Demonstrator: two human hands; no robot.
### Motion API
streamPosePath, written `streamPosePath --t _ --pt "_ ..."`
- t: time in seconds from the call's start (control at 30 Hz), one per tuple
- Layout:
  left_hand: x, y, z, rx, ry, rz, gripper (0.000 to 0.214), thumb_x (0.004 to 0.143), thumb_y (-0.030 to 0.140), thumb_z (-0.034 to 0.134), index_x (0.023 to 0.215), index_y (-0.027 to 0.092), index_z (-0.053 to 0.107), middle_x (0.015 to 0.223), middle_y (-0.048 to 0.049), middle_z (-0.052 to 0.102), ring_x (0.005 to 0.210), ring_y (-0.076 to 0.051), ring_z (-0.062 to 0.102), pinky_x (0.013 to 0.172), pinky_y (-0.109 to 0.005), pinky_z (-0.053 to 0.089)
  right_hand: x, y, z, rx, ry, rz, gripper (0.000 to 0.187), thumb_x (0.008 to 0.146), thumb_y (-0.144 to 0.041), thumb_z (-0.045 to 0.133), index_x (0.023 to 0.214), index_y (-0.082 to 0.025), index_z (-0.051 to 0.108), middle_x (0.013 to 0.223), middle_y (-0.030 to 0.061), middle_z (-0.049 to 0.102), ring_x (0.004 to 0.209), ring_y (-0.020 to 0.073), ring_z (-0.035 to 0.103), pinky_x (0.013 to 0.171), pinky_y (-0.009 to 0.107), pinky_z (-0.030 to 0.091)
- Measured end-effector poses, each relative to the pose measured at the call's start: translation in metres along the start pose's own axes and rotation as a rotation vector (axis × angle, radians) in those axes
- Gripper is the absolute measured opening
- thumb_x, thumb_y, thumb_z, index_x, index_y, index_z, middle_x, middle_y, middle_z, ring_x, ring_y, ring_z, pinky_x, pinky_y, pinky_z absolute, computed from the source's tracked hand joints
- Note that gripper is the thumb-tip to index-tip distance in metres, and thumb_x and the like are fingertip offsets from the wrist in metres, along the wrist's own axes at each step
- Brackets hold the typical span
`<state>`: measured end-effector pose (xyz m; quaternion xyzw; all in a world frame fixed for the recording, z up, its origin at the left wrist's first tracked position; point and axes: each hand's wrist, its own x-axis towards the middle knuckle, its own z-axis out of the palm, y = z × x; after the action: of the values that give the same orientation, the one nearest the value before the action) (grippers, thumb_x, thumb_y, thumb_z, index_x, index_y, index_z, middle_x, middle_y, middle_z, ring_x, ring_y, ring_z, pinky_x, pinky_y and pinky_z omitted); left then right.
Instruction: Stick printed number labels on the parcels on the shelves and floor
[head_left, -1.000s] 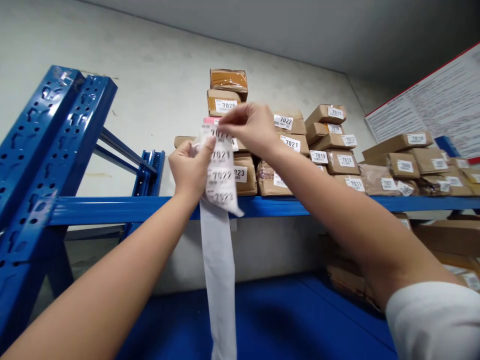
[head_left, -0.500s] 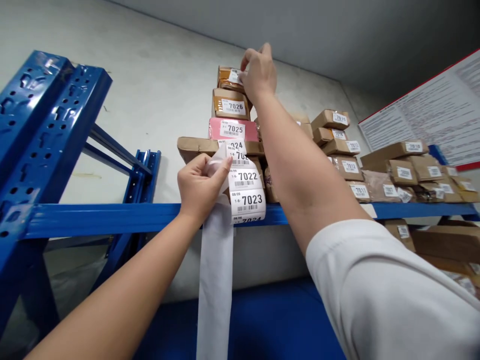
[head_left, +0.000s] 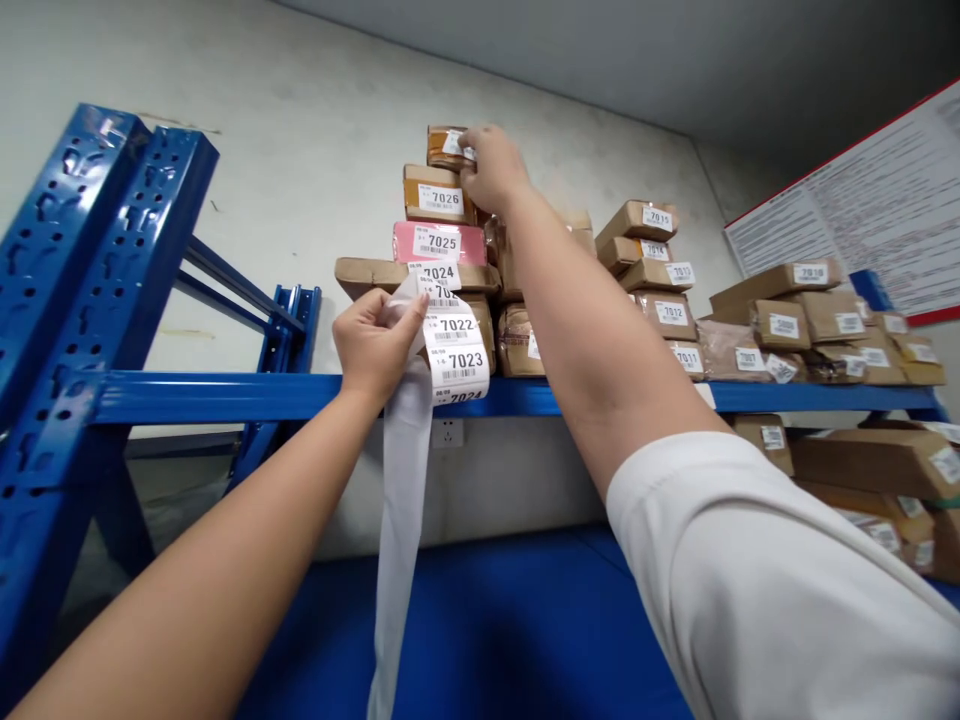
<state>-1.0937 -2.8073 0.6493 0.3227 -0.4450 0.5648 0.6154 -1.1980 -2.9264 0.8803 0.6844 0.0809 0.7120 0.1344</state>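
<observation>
My left hand is closed on a strip of printed labels, pinched between thumb and fingers; numbers such as 7022 and 7023 show on it. Its pale backing paper hangs down below the hand. My right hand is raised to the top parcel of a stack, its fingers bent over and touching the white label there. Part of that label is covered by the fingers. Below it in the stack are a brown parcel marked 7026, a pink parcel marked 7025 and a wide brown parcel marked 7024.
The stack stands on a blue shelf beam, with a blue perforated upright at left. More labelled parcels sit along the shelf to the right, and others lie lower. A red-edged notice board hangs at far right.
My right hand has come down and left, from the label's right edge to resting fingers on it. The view has shifted, so the stack and my left hand appear further left.
</observation>
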Motion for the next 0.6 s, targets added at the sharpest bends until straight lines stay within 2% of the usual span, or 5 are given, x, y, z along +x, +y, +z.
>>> streamPosePath --t 0.1,0.23,0.47,0.53,0.6 --pt "-0.004 -0.001 -0.003 -0.021 0.034 -0.009 0.052 0.074 0.044 0.072 0.05 0.019 0.033 0.054 0.0058 0.027 0.053 -0.009 0.025 0.05 -0.026 0.021 -0.01 -0.003 0.0 0.027 -0.004 -0.01 0.021 0.087 -0.006 0.054 0.107 -0.012 0.052 0.129 0.0092 0.051 0.109 0.0134 0.045 0.103 0.03 0.031" --pt "-0.006 -0.002 -0.007 -0.049 0.02 -0.02 0.053 0.074 0.044 0.072 0.051 0.019 0.031 0.054 0.0055 0.027 0.053 -0.009 0.025 0.05 -0.026 0.021 -0.014 -0.012 0.003 -0.014 0.082 0.091 0.024 0.088 -0.007 0.051 0.112 -0.008 0.048 0.132 0.0171 0.048 0.116 0.0209 0.047 0.105 0.04 0.031" --pt "-0.002 -0.008 -0.015 -0.101 0.026 -0.062 0.053 0.075 0.045 0.072 0.051 0.019 0.032 0.053 0.0054 0.027 0.053 -0.009 0.026 0.051 -0.025 0.022 0.021 -0.042 0.02 0.125 0.17 0.461 0.097 0.07 -0.067 0.066 0.134 -0.007 0.024 0.133 0.0218 0.046 0.122 0.0302 0.043 0.102 0.05 0.036" --pt "-0.001 -0.011 -0.017 -0.123 0.027 -0.073 0.053 0.075 0.044 0.072 0.052 0.018 0.032 0.054 0.0054 0.027 0.053 -0.009 0.026 0.051 -0.025 0.023 0.034 -0.05 0.029 0.118 0.196 0.618 0.108 0.061 -0.063 0.076 0.132 -0.003 0.022 0.129 0.025 0.047 0.119 0.0324 0.045 0.097 0.051 0.04" --pt "-0.001 -0.013 -0.019 -0.144 0.027 -0.076 0.052 0.076 0.043 0.071 0.052 0.019 0.032 0.054 0.0055 0.027 0.052 -0.009 0.026 0.051 -0.025 0.023 0.042 -0.054 0.036 0.113 0.183 0.532 0.108 0.061 -0.047 0.082 0.131 0.006 0.019 0.127 0.0343 0.044 0.113 0.0353 0.047 0.09 0.056 0.043"
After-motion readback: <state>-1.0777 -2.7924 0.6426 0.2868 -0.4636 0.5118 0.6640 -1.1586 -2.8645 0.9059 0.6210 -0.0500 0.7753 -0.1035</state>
